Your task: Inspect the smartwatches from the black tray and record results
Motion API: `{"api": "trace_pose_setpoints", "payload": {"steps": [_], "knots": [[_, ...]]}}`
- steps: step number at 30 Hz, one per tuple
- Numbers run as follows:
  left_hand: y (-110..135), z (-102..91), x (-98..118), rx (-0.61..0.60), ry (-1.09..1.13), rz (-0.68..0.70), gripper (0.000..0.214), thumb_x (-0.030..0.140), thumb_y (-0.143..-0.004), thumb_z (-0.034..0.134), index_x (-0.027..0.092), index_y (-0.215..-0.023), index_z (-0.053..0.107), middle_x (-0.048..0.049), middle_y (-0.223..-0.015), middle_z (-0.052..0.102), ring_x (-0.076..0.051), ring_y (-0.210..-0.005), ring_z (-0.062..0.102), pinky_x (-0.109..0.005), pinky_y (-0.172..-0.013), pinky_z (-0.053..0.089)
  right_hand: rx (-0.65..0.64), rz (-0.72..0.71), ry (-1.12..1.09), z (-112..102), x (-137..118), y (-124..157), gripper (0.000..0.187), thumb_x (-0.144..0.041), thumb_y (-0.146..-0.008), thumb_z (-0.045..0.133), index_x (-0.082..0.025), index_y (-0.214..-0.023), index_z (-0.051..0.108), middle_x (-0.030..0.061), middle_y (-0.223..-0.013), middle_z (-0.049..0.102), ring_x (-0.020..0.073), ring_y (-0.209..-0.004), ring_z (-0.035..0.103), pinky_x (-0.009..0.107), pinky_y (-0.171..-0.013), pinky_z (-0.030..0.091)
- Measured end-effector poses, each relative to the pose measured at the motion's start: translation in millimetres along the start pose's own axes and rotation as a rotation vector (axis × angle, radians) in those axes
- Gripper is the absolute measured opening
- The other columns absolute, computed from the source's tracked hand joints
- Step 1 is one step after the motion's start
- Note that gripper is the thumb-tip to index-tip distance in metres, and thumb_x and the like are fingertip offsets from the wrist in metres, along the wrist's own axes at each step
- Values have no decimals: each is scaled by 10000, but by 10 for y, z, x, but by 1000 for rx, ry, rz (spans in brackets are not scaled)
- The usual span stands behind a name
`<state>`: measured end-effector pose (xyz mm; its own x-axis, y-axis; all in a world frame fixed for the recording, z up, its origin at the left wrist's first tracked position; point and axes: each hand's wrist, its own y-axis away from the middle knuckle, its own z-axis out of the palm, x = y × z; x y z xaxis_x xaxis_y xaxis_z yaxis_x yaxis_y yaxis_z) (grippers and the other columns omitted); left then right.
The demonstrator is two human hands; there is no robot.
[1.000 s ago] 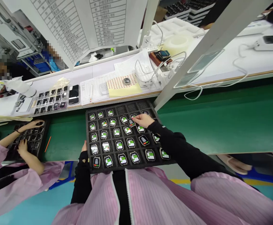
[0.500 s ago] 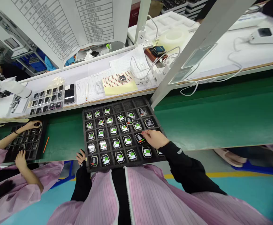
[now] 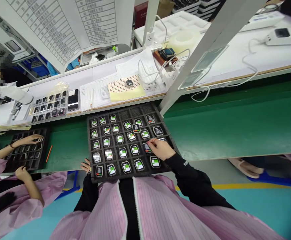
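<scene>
A black foam tray lies tilted at the bench's front edge, its compartments holding many smartwatch bodies with lit screens, mostly green and white. My right hand is over its right side, fingers drawn together, fingertips touching a dark-screened smartwatch and partly covering it. Whether anything is pinched between those fingers is hidden. One smartwatch rests across a divider, overlapping its neighbour. At the tray's lower left corner, my left hand has its fingers spread beside the edge, palm out of sight.
A shelf behind carries a yellow dotted sheet, a black phone-like box, a clear tray of parts and white cables. A white post rises behind the tray. At left, a co-worker's hands work over another black tray near an orange stick.
My right hand has shifted left, its fingertips now over the dark-screened smartwatch's face. My left hand stays by the tray's corner. The view has shifted slightly.
</scene>
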<state>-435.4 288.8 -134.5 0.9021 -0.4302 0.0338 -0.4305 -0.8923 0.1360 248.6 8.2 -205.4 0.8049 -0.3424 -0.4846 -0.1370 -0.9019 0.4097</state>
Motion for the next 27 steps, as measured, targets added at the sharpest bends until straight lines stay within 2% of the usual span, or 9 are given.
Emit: {"api": "trace_pose_setpoints", "payload": {"steps": [4, 6, 10, 14, 17, 20, 24, 27], "knots": [[-102, 76, 82, 115, 12, -289, 1118, 891, -565, 7, 1, -694, 671, 105, -672, 555, -7, -712, 657, -222, -747, 524, 110, 10, -121, 16, -40, -36, 227, -291, -934, 484, -175, -981, 674, 72, -896, 752, 205, -769, 694, 275, -730, 470], [-125, 93, 103, 166, 35, -368, 1120, 869, -591, -33, 1, -687, 668, 98, -654, 531, 0, -706, 648, -219, -747, 522, 145, 3, -164, 30, -96, -69, 254, -321, -928, 482, -178, -988, 682, 71, -872, 753, 205, -736, 693, 279, -721, 483], [-61, 1, 53, 162, 70, -306, 1115, 919, -473, 13, 25, -639, 657, 116, -615, 539, -1, -686, 638, -248, -754, 528, 152, -10, -214, 6, -97, -148, 297, -321, -909, 469, -174, -1028, 699, 60, -810, 753, 196, -678, 679, 285, -713, 500], [60, -113, -71, 115, 41, -262, 1123, 952, -391, 74, 26, -625, 665, 115, -631, 577, -13, -690, 643, -255, -773, 524, 233, 87, -231, -183, 171, -207, 316, -303, -895, 462, -187, -1064, 704, 52, -871, 762, 197, -734, 688, 295, -765, 501], [87, -106, -105, 84, 31, -299, 1171, 935, -424, -5, 18, -685, 674, 102, -675, 566, -26, -739, 654, -260, -778, 521, 301, 179, -162, -347, 390, -252, 347, -310, -894, 457, -177, -1091, 710, 74, -883, 759, 243, -833, 694, 330, -808, 492], [66, -67, -58, 97, 3, -330, 1220, 922, -428, -75, 4, -741, 665, 95, -699, 546, -31, -758, 655, -260, -773, 521, 298, 211, -60, -413, 471, -319, 372, -318, -897, 459, -159, -1111, 717, 114, -919, 752, 279, -879, 691, 339, -787, 487], [24, -46, 53, 72, -34, -298, 1237, 927, -372, -106, 18, -760, 638, 106, -676, 512, -28, -699, 646, -273, -754, 533, 273, 169, 72, -366, 392, -435, 391, -345, -929, 425, -152, -1090, 724, 149, -934, 740, 292, -891, 686, 323, -734, 469], [19, -101, 178, 45, -30, -271, 1235, 939, -347, -95, 45, -801, 626, 118, -674, 496, -34, -692, 643, -311, -762, 543, 246, 126, 115, -335, 335, -512, 395, -356, -949, 388, -161, -1022, 723, 152, -989, 728, 278, -906, 675, 312, -719, 454]]}}
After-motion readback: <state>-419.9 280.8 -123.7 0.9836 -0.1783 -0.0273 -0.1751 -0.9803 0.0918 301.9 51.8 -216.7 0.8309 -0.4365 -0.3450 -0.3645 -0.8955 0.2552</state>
